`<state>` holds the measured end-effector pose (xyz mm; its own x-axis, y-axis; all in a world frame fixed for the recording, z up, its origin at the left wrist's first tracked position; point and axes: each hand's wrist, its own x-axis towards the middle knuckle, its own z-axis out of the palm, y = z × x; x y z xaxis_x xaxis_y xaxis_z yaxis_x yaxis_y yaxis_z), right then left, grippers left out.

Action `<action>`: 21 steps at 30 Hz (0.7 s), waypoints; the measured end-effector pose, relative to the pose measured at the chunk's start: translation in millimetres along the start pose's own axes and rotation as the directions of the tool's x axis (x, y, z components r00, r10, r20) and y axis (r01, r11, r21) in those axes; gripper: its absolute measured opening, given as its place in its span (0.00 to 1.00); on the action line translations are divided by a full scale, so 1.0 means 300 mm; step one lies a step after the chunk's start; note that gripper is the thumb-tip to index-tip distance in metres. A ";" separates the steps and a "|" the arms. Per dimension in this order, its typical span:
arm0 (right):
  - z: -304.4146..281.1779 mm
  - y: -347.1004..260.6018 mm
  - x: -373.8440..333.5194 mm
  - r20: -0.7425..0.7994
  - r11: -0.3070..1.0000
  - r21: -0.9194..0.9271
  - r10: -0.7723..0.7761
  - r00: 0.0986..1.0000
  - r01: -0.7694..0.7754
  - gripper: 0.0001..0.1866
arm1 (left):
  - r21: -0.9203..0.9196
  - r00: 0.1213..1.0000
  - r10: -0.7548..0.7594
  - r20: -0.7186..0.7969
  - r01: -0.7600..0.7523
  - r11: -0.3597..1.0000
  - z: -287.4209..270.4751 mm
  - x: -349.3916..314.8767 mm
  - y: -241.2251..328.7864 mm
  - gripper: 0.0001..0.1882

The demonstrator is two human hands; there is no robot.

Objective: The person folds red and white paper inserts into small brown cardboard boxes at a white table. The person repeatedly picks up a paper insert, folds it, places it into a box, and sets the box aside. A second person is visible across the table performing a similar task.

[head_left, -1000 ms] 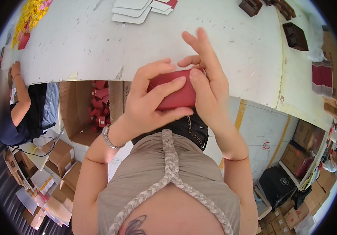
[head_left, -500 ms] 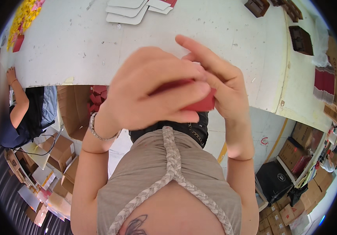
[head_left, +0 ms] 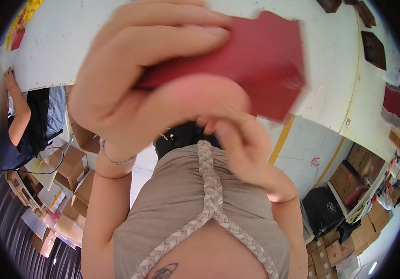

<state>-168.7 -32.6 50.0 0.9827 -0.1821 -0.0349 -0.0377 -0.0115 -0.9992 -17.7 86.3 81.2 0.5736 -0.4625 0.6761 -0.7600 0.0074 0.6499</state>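
Observation:
My left hand [head_left: 130, 88] is raised close to the camera and pinches a red card piece [head_left: 265, 65] between its thumb and fingers. The piece looks folded, with angled edges and a small notch along the top; motion blurs its right side. Just below the left thumb is my right hand [head_left: 249, 153], near my waist. Its fingers are bent, smeared by motion and partly covered by the left thumb, so whether they hold anything does not show.
A white worktable [head_left: 330, 60] stretches ahead, with dark brown pieces [head_left: 373, 50] at its right. Yellow and pink items [head_left: 23, 18] lie far left, near another person's arm [head_left: 18, 109]. Cardboard boxes [head_left: 70, 169] stand lower left; more boxes [head_left: 328, 260] are stacked lower right.
My left hand has come up closer to the camera with the red piece, which now shows much more fully. My right hand has dropped down toward my waist.

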 end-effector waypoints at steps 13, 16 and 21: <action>-0.028 0.213 -0.061 -0.217 0.901 -0.315 -0.375 0.901 0.299 0.13 | -0.137 0.976 0.080 0.205 -0.053 0.989 0.031 -0.104 0.045 0.29; -0.048 0.168 -0.055 -0.201 0.898 -0.344 -0.355 0.913 0.274 0.12 | -0.062 0.986 0.034 0.165 -0.025 0.998 0.044 -0.123 0.078 0.26; -0.096 0.064 0.016 -0.164 0.832 -0.510 -0.345 0.924 0.220 0.11 | -0.123 0.998 0.035 -0.044 -0.041 0.992 0.114 -0.131 0.031 0.35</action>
<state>-170.1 -62.1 31.2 0.8913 -0.3257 0.3155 0.0924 -0.5507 -0.8296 -57.6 74.1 48.8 0.5592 -0.4225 0.7133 -0.7395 0.1348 0.6596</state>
